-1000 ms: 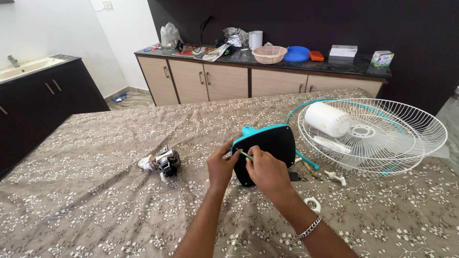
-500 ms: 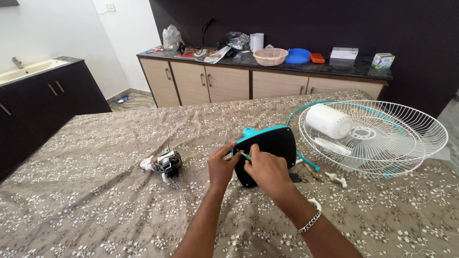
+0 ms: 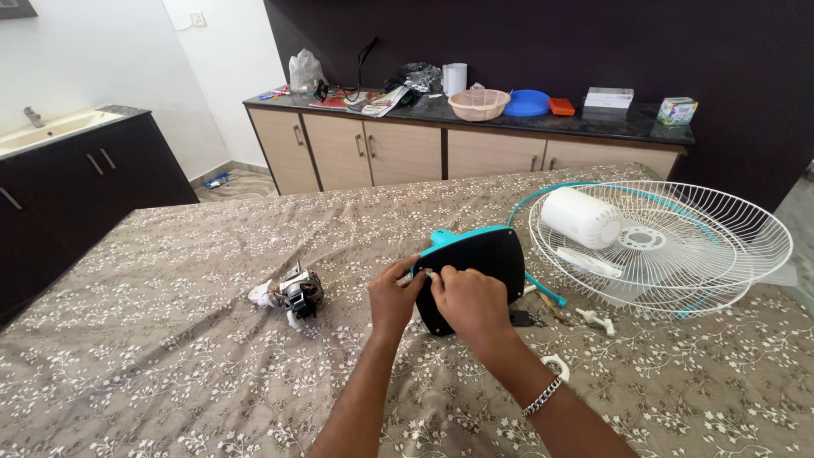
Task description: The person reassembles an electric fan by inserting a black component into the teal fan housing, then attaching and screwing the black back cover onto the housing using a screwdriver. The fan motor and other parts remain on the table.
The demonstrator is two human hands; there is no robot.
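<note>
Your left hand [image 3: 392,297] grips the left edge of the black-and-teal fan base [image 3: 471,273]. Your right hand [image 3: 468,307] pinches a small part against that edge; what the part is cannot be told. The base rests on the floral cloth [image 3: 170,339]. Right of the base lies the white fan guard [image 3: 670,246]; left of it, the fan motor [image 3: 292,293].

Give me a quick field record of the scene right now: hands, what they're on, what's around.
left hand: grips left edge of black-and-teal fan base
right hand: fingertips at the base's upper left edge; what they pinch is too small to tell
motor: lies left of hands, apart
white fan grille: right, white motor cover lying in it
surface: floral cloth
</note>
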